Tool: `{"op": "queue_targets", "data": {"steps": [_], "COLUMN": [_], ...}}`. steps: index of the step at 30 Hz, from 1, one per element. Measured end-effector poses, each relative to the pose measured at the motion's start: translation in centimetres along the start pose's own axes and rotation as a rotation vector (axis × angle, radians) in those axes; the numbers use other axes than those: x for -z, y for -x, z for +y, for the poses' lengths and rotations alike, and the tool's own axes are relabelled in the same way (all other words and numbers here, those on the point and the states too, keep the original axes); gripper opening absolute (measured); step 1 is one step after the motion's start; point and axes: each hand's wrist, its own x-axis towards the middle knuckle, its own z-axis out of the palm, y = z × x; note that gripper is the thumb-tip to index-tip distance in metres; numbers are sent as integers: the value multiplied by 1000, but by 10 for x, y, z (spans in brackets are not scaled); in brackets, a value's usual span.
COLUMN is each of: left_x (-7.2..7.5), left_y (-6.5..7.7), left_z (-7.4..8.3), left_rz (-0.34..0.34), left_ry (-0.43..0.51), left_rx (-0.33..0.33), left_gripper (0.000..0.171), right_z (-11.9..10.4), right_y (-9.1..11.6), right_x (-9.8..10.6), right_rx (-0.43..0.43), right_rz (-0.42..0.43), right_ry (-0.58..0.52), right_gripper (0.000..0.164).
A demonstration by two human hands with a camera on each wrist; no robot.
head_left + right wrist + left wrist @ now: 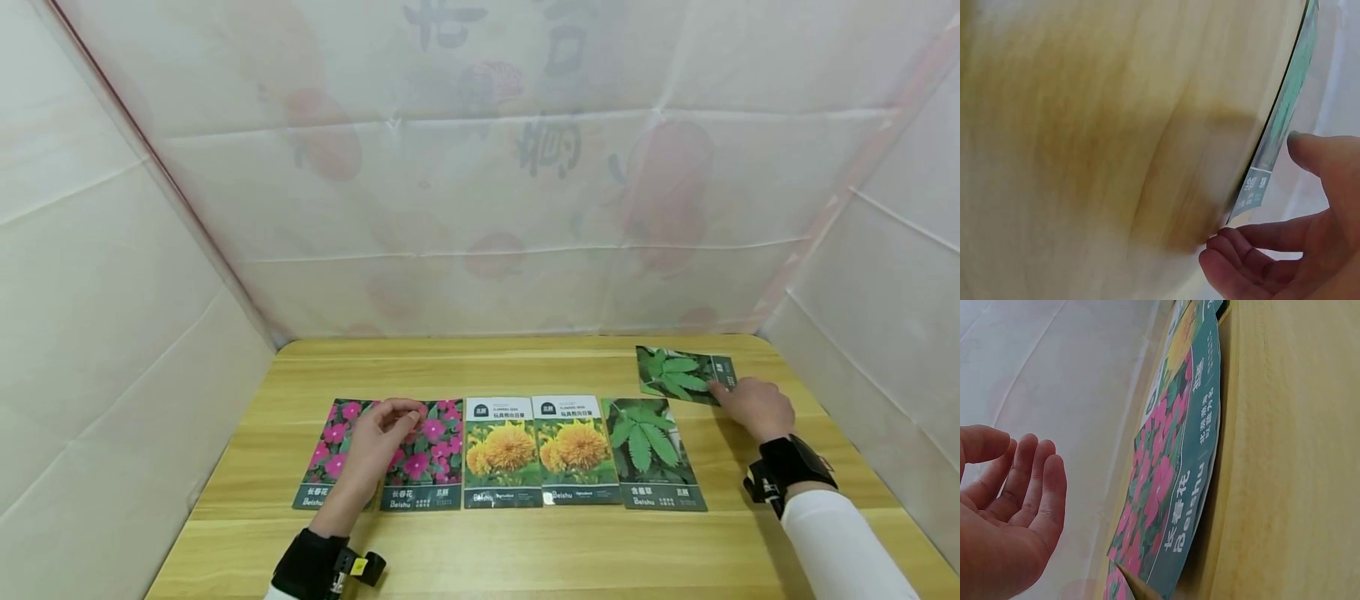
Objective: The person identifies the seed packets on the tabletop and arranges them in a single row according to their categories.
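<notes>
My left hand [375, 437], its fingers loosely bent, holds nothing. It hovers over two seed packets with pink flowers, the left pink-flower packet [322, 458] and the right pink-flower packet [423, 454]. At the far right, my right hand [757, 407] pinches the lower end of a green-leaf seed packet [675, 372] turned sideways. In the right wrist view the thumb is by that packet's printed face [1285, 112], and the fingertips [1225, 240] are at its corner. A second green-leaf packet [648, 450] lies upright in the row.
Between the pink and green packets lie two sunflower packets, the left sunflower packet [502, 454] and the right sunflower packet [577, 450]. All rest on a wood-grain table [525, 550]. Pale fabric walls [480, 192] enclose its back and sides.
</notes>
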Motion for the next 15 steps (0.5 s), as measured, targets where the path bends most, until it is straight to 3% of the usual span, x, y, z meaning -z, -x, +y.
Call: {"op": "queue_targets", "data": {"steps": [5,15], "left_x": [0,-1], "left_y": [0,3], "left_z": [0,0], "left_rz": [4,9], "left_ry": [4,11], "left_rx": [-3,7], "left_gripper": [25,26], "right_z": [-3,5], "right_y": [-2,-5], "right_x": [-1,-9], "right_rx": [-25,-33], "right_rz": [-8,73], "right_ry": [5,-47], "right_gripper": [61,60]}}
